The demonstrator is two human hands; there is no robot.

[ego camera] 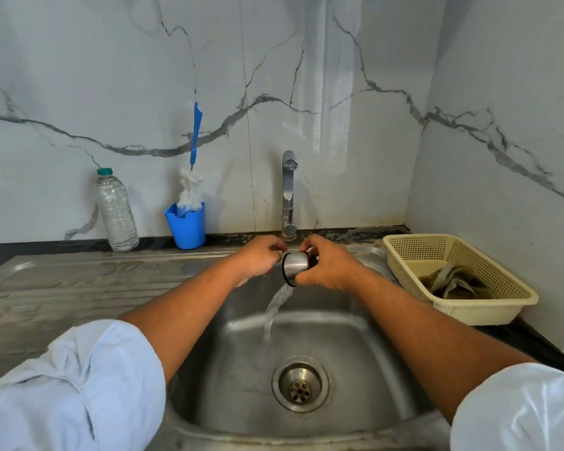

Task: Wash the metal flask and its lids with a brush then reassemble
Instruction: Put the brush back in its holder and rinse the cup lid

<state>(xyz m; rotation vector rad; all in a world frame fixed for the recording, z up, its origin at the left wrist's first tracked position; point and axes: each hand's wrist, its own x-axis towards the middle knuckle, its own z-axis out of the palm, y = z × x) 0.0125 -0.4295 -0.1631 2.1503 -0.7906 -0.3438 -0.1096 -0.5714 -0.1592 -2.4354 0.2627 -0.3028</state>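
A shiny metal lid [294, 267] with a dark rim lies on its side over the steel sink [355, 353], under the tap [289, 193]. My right hand [331, 266] grips the lid from the right. My left hand [261, 258] has its fingers curled at the lid's left edge, touching it. Water pours off the lid's lower rim into the basin. A bottle brush [192, 177] with a blue handle and white bristles stands in a blue cup [186, 227] against the wall. No flask body is in view.
A clear plastic water bottle [116, 211] stands left of the blue cup. A cream plastic basket [459, 278] holding a greenish cloth sits on the counter right of the sink. A steel draining board [79, 288] extends left. The drain [300, 387] lies at the basin's bottom.
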